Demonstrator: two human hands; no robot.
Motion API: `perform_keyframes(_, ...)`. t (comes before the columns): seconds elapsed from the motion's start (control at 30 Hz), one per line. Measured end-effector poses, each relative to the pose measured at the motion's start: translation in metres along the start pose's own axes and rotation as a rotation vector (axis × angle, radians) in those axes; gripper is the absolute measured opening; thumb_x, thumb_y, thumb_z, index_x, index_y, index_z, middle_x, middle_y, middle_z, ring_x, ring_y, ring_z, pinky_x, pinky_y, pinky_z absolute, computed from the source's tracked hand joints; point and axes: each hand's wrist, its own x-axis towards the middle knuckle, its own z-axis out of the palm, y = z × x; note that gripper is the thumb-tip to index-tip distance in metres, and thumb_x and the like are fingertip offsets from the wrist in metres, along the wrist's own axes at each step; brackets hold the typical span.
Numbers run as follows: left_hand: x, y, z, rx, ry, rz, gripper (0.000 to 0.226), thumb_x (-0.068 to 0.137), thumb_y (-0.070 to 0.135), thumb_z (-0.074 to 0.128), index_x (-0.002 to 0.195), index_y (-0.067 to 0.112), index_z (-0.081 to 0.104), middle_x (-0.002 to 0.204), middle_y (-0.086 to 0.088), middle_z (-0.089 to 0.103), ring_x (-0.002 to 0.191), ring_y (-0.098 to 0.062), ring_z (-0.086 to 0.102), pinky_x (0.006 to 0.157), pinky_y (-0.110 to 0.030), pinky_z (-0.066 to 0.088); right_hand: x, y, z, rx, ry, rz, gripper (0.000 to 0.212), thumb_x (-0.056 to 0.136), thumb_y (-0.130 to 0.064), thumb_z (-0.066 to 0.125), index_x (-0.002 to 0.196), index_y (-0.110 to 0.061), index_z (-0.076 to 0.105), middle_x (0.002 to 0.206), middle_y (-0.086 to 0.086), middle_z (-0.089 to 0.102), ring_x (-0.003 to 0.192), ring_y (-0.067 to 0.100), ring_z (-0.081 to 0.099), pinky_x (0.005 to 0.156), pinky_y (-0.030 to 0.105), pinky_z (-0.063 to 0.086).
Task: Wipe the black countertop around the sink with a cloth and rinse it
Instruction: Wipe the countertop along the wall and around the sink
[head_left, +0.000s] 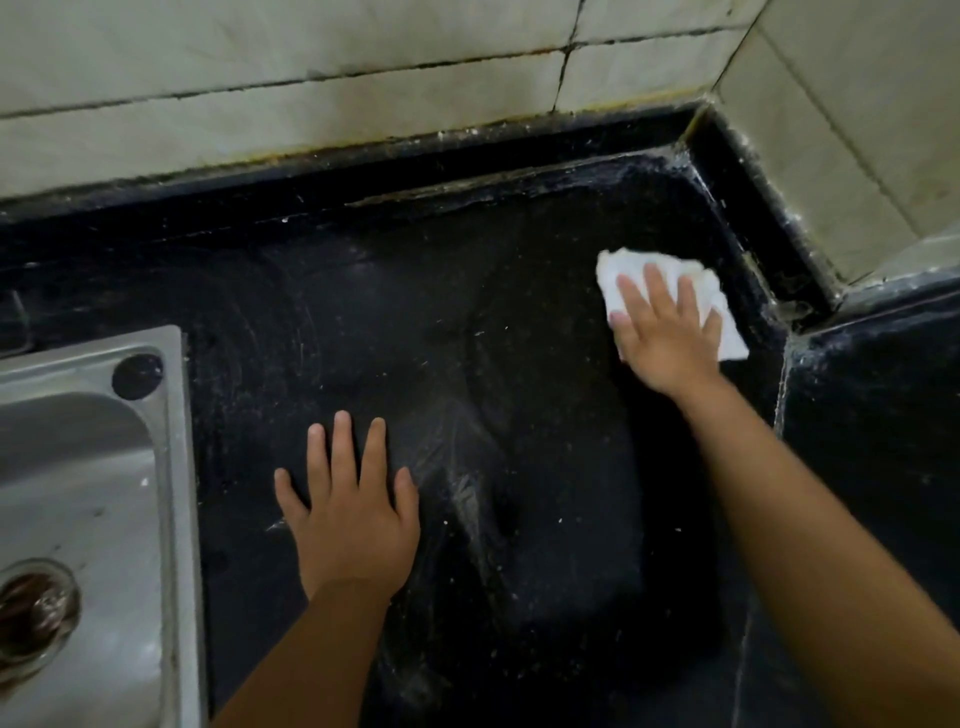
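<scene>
- Two hands are down on the black countertop (519, 322), both right of the steel sink (171, 467).
- Your left hand (353, 514) lies flat just right of the sink, fingers spread and straight, holding nothing.
- Your right hand (667, 338), farther from the sink, presses the white cloth (623, 267) with straight fingers, no pinch.
- The cloth sits on the countertop near the tiled wall (311, 67) corner, well apart from the sink.

Black countertop (519, 322) – white cloth (727, 332) at right, steel sink (171, 467) inset left

Stained pale wall tiles (311, 62), dark grout, dim corner.
</scene>
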Motion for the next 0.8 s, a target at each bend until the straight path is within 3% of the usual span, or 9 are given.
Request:
perform_keyframes(0.1, 0.000, 0.001, -0.003, 0.004, -0.032, -0.017, 0.077, 0.076, 0.051, -0.004, 0.144, 0.025, 0.021, 0.155, -0.003, 0.011, 0.142, -0.020, 0.000, 0.111, -0.049, -0.008, 0.038, -0.039, -0.005, 0.029, -0.018, 0.010, 0.051, 0.100, -0.042, 0.015, 0.148, -0.032, 0.003, 0.156, -0.005, -0.013, 0.143, 0.027, -0.015, 0.113, 0.051, -0.005)
perform_keyframes(0.27, -0.001, 0.003, -0.006, -0.006, -0.025, -0.043, 0.082, 0.072, 0.053, -0.010, 0.145, 0.028, 0.015, 0.156, 0.001, 0.004, 0.142, -0.018, -0.006, 0.111, -0.047, -0.010, -0.018, -0.103, 0.034, -0.057, 0.000, -0.313, 0.050, 0.098, -0.044, 0.014, 0.147, -0.035, 0.007, 0.157, -0.004, -0.006, 0.143, 0.029, -0.010, 0.112, 0.052, 0.001)
perform_keyframes(0.3, -0.001, 0.004, -0.006, -0.010, -0.022, -0.044, 0.081, 0.072, 0.053, -0.009, 0.145, 0.027, 0.017, 0.155, 0.000, 0.006, 0.143, -0.018, -0.005, 0.111, -0.047, -0.009, -0.040, -0.101, 0.045, -0.056, -0.011, -0.388, 0.053, 0.095, -0.048, 0.012, 0.146, -0.036, 0.013, 0.157, -0.004, 0.000, 0.144, 0.029, -0.004, 0.112, 0.053, 0.004)
perform_keyframes(0.37, -0.001, 0.004, -0.005, -0.018, -0.019, -0.041, 0.081, 0.073, 0.053, -0.007, 0.145, 0.026, 0.019, 0.155, -0.001, 0.008, 0.143, -0.019, -0.003, 0.111, -0.047, -0.009, -0.080, -0.080, 0.055, -0.104, -0.021, -0.517, 0.056, 0.088, -0.048, 0.016, 0.140, -0.035, 0.036, 0.151, -0.001, 0.031, 0.139, 0.033, 0.026, 0.104, 0.058, 0.025)
perform_keyframes(0.43, 0.000, 0.004, -0.005, -0.012, -0.031, -0.038, 0.081, 0.073, 0.053, -0.008, 0.145, 0.027, 0.018, 0.155, -0.001, 0.007, 0.143, -0.019, -0.004, 0.111, -0.047, -0.009, -0.096, -0.047, 0.056, -0.156, -0.003, -0.489, 0.050, 0.089, -0.048, 0.024, 0.130, -0.035, 0.047, 0.137, -0.002, 0.051, 0.125, 0.030, 0.049, 0.089, 0.056, 0.043)
perform_keyframes(0.5, 0.000, 0.004, -0.006, -0.010, -0.036, -0.040, 0.081, 0.073, 0.052, -0.010, 0.145, 0.027, 0.016, 0.155, 0.000, 0.006, 0.143, -0.019, -0.005, 0.111, -0.047, -0.010, -0.091, -0.020, 0.041, -0.155, -0.035, -0.391, 0.053, 0.090, -0.052, 0.019, 0.137, -0.037, 0.038, 0.146, -0.005, 0.039, 0.135, 0.025, 0.036, 0.099, 0.056, 0.035)
perform_keyframes(0.57, -0.001, 0.005, -0.007, -0.005, -0.042, -0.036, 0.081, 0.073, 0.052, -0.011, 0.145, 0.027, 0.014, 0.155, 0.000, 0.005, 0.143, -0.019, -0.006, 0.111, -0.047, -0.010, -0.064, -0.001, 0.028, -0.089, -0.038, -0.252, 0.051, 0.095, -0.049, 0.016, 0.145, -0.039, 0.017, 0.156, -0.010, 0.005, 0.144, 0.019, 0.000, 0.113, 0.050, 0.008)
perform_keyframes(0.6, -0.001, 0.004, -0.007, -0.008, -0.039, -0.041, 0.080, 0.073, 0.052, -0.010, 0.145, 0.027, 0.015, 0.155, 0.000, 0.005, 0.143, -0.019, -0.006, 0.111, -0.047, -0.010, -0.044, -0.002, 0.021, -0.060, -0.024, -0.177, 0.049, 0.098, -0.045, 0.018, 0.146, -0.037, 0.011, 0.156, -0.011, -0.004, 0.144, 0.019, -0.009, 0.114, 0.048, 0.000)
perform_keyframes(0.8, -0.001, 0.002, -0.005, -0.009, -0.019, -0.023, 0.076, 0.077, 0.051, -0.004, 0.144, 0.025, 0.021, 0.155, -0.003, 0.011, 0.143, -0.021, -0.001, 0.110, -0.047, -0.009, 0.055, -0.072, -0.002, 0.000, -0.008, -0.110, 0.050, 0.100, -0.042, 0.015, 0.147, -0.033, 0.004, 0.156, -0.006, -0.012, 0.143, 0.027, -0.014, 0.113, 0.051, -0.006)
